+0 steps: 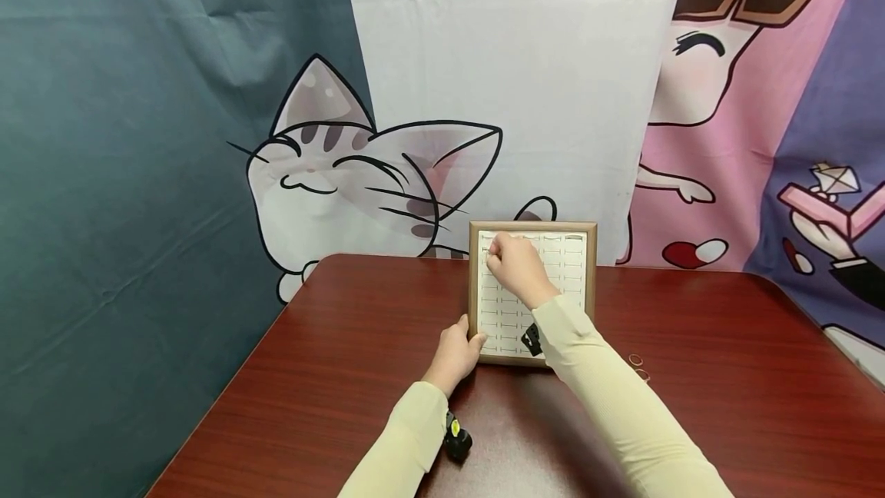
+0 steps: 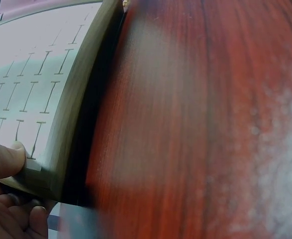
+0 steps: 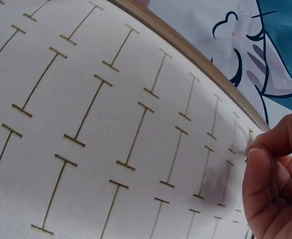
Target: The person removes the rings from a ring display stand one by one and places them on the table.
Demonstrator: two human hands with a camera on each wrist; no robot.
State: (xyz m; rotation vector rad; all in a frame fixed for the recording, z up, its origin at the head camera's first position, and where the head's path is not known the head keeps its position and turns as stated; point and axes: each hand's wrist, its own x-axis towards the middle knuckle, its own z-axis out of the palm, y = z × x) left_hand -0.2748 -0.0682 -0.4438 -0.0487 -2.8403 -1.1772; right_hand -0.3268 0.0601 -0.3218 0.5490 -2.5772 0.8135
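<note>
A wood-framed ring display box (image 1: 533,226) stands tilted up on the table, its white slotted panel (image 1: 509,315) facing me. My left hand (image 1: 454,353) grips its lower left corner. In the left wrist view the thumb (image 2: 10,158) presses on the panel's front, with the other fingers behind and below. My right hand (image 1: 520,266) is at the upper left of the panel. Its thumb and forefinger pinch a small thin ring (image 3: 249,142) at a slot, mostly hidden by the fingertips. Rows of I-shaped slots (image 3: 136,135) run across the panel.
Two thin rings (image 1: 636,360) lie on the dark red wooden table (image 1: 332,344), right of the box and beside my right forearm. Behind the table hangs a cloth (image 1: 539,44) printed with a cartoon cat. Wrist cameras (image 1: 458,439) are strapped under both sleeves.
</note>
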